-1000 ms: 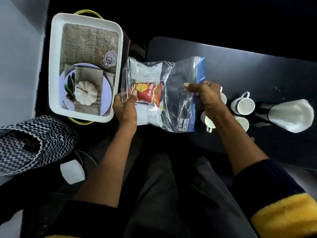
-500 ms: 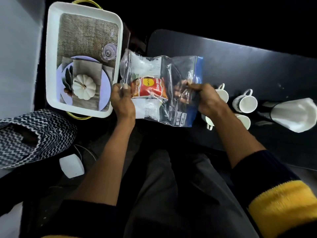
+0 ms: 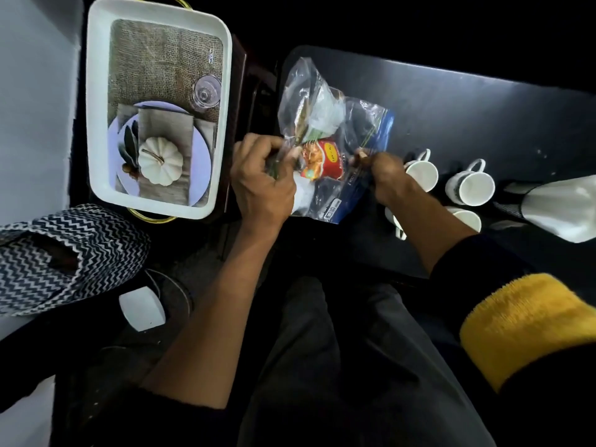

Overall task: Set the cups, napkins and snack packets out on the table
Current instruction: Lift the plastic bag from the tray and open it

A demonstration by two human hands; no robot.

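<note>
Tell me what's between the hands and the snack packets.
The clear zip bag: the red packet sits inside it. The left hand and right hand grip the bag from outside, so only plastic separates them.

We see: white tray [image 3: 225,91] far left | white pumpkin [image 3: 160,161] on its plate [image 3: 201,162] | zigzag bag [image 3: 64,253] near left
</note>
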